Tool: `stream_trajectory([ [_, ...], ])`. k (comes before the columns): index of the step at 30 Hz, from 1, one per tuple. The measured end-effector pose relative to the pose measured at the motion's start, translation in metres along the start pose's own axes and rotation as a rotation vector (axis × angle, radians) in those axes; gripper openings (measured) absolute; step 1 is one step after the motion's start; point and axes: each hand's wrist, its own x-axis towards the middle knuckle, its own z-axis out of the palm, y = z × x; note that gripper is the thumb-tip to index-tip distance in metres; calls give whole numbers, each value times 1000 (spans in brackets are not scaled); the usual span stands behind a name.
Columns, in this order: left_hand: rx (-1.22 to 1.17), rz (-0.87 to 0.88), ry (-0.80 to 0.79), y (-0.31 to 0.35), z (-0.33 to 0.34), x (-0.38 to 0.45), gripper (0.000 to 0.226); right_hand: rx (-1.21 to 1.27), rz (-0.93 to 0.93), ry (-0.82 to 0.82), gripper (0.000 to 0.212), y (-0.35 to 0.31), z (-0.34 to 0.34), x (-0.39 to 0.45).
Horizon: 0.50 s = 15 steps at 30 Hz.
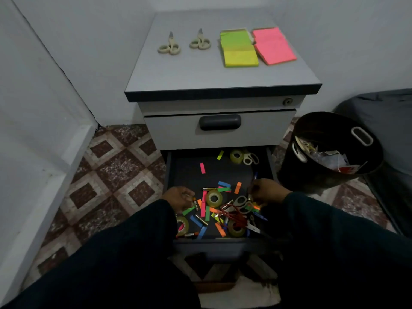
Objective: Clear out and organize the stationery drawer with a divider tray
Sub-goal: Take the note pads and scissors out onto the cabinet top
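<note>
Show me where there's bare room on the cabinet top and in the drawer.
Cabinet top: its front half is bare, below the scissors and note pads. Drawer: the back left is bare; the front, around both hands, is crowded.

Both dark-sleeved arms forward and down, left hand [178, 196] and right hand [268, 190] with fingers curled.

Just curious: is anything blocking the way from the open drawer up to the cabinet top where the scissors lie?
Nothing visible. The open drawer is uncovered, and the cabinet top has bare space in front of the scissors.
</note>
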Motion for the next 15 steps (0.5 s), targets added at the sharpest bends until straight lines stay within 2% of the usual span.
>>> stream_trajectory([
  [8, -6, -52, -96, -7, 23, 20, 36, -412, 2, -90, 31, 7, 35, 12],
  [12, -3, -88, -186, -10, 35, 27, 32, -485, 18, -145, 40, 14, 53, 17],
  [15, -3, -101, -207, -14, 40, 29, 31, -494, 15, -121, 41, 17, 63, 15],
])
